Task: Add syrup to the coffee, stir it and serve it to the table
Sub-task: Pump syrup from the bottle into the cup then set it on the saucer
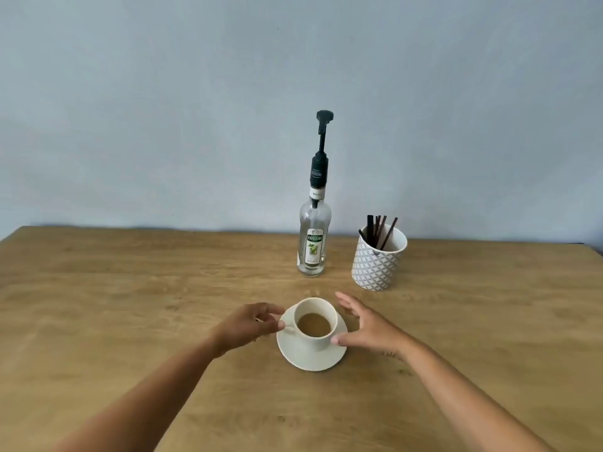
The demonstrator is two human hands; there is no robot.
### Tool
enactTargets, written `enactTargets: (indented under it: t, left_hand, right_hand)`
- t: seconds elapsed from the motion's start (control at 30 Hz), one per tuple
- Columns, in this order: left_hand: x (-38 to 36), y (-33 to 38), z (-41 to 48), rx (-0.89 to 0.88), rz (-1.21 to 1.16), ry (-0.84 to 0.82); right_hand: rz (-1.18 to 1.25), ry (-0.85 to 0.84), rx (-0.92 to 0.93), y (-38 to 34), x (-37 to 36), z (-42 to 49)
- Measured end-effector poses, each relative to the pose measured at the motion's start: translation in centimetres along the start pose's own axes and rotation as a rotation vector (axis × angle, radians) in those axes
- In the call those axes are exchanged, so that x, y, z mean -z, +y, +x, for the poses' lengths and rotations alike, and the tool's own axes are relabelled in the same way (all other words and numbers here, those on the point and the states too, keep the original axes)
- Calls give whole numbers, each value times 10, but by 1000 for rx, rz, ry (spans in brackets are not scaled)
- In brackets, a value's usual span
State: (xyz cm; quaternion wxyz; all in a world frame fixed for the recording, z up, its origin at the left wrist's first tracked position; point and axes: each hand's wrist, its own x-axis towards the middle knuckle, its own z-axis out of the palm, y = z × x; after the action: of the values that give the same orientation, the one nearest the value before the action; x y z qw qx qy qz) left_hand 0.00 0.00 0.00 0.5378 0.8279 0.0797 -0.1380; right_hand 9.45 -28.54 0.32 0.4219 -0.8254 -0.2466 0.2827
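A cream cup [316, 306] with light brown coffee stands on a cream saucer [311, 355] in the middle of the wooden table. My left hand [249, 324] is at the saucer's left side, its fingertips pinched at the rim and the cup's handle. My right hand [367, 326] curves around the right side, thumb touching the cup's base and saucer, fingers spread behind. A clear syrup bottle [314, 236] with a tall black pump stands upright behind the cup. Right of it, a patterned white mug [378, 261] holds several dark stirrer sticks [378, 231].
The wooden table [130, 288] runs wide to the left and right and ends at a pale blue wall behind the bottle and mug.
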Motion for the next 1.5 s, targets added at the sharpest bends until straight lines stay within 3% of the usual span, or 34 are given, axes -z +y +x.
enactTargets:
  t: [0.4, 0.67, 0.93, 1.27, 1.5]
  left_hand:
    - [-42, -6, 1, 41, -250, 168]
    - [-40, 0, 1, 62, -364, 105]
    - [-7, 56, 2, 0, -673, 55]
    - [39, 153, 7, -71, -788, 160]
    - [65, 193, 15, -131, -802, 212]
  right_hand:
    - [129, 216, 14, 12, -50, 7]
    - [147, 224, 18, 2, -42, 7]
    - [176, 250, 152, -54, 7, 20]
    - [175, 273, 308, -136, 77, 31]
    - [172, 482, 405, -198, 136, 38]
